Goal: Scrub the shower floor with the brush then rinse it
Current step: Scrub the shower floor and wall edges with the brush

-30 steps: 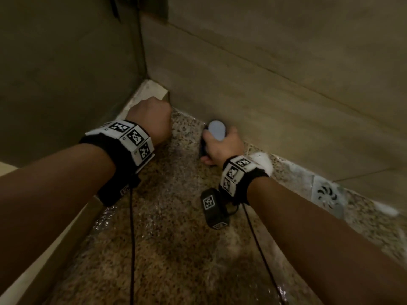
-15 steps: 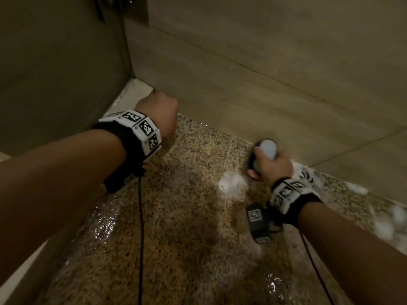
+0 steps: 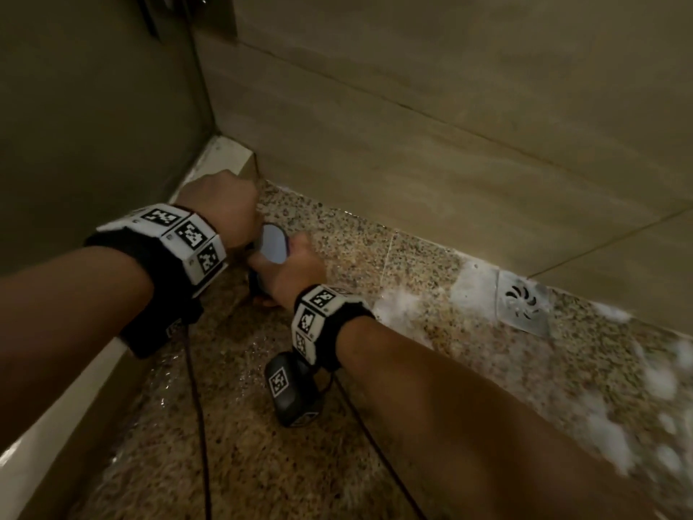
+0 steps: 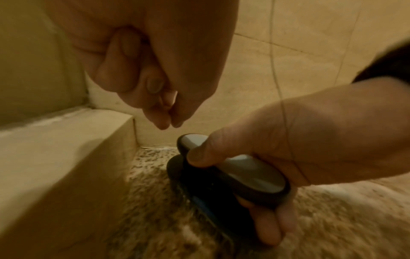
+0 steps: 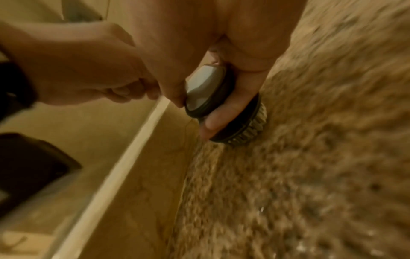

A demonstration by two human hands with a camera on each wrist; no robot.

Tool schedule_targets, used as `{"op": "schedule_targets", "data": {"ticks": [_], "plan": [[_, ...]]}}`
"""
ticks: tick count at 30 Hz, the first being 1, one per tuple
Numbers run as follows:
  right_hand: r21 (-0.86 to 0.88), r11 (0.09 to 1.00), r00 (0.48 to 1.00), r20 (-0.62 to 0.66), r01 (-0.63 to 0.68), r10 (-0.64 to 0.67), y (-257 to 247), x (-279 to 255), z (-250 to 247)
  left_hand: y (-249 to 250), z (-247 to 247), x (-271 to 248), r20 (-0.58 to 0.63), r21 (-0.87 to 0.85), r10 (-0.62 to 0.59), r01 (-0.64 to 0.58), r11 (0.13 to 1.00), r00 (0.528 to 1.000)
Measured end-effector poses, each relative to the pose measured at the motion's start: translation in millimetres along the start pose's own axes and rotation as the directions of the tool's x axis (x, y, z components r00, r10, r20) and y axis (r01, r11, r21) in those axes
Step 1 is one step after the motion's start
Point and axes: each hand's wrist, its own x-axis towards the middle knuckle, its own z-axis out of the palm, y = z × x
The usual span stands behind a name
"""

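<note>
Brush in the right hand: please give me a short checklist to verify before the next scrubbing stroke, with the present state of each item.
1. Right hand grips the brush firmly, thumb over the grey top, fingers around the black body: ok.
2. Bristles touch the speckled floor: ok, seen in the right wrist view.
3. Left hand holds nothing and is off the brush, fingers curled: ok.
4. Foam on the floor for scrubbing: ok near the drain; cannot tell at the corner.
5. Drain free for rinsing: cannot tell, foam lies beside it.
6. Black cables clear of the brush path: ok, they hang behind the wrists.
</note>
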Motion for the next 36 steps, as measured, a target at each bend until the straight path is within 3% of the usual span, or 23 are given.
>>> {"op": "schedule_targets", "data": {"ticks": [6,10,15,21,24,26,29,31,33,36], "plan": [[-0.134,0.988,0.994,0.086,0.079,-0.068,-7,-1,20,-22,-2,1,0.016,0.016,-0.022,0.022,1.000,1.000],[-0.124,0.991,0.998,-0.043,0.050,-0.055,10,-11,-9,-5,-3,3,0.033,-0.012,0.015,-0.015,1.000,0.999],[0.094,0.991,0.978,-0.177,-0.098,0.113,61,-36,-87,59,4,7,0.105,-0.002,0.172,-0.172,0.985,0.980],[0.091,0.980,0.865,-0.459,-0.179,0.200,121,-62,-176,135,-13,1,0.029,-0.031,0.370,-0.369,0.929,0.929],[0.129,0.949,0.758,-0.575,-0.288,0.309,134,-70,-210,141,-18,-3,0.001,0.001,0.379,-0.379,0.926,0.926],[0.150,0.937,0.725,-0.598,-0.316,0.341,135,-74,-220,138,-18,-5,0.001,0.017,0.381,-0.380,0.925,0.925],[0.233,0.948,0.771,-0.555,-0.215,0.312,118,-83,-204,139,-11,-8,0.039,0.025,0.388,-0.389,0.921,0.921],[0.228,0.959,0.856,-0.448,-0.171,0.259,102,-93,-177,146,-8,-12,0.054,0.022,0.410,-0.412,0.911,0.910],[0.108,0.982,0.956,-0.234,-0.154,0.175,95,-104,-149,155,-4,-15,0.063,0.026,0.430,-0.433,0.901,0.900],[-0.225,0.970,0.988,0.098,-0.097,0.122,103,-122,-125,175,-4,-18,0.066,0.025,0.472,-0.474,0.880,0.879]]}}
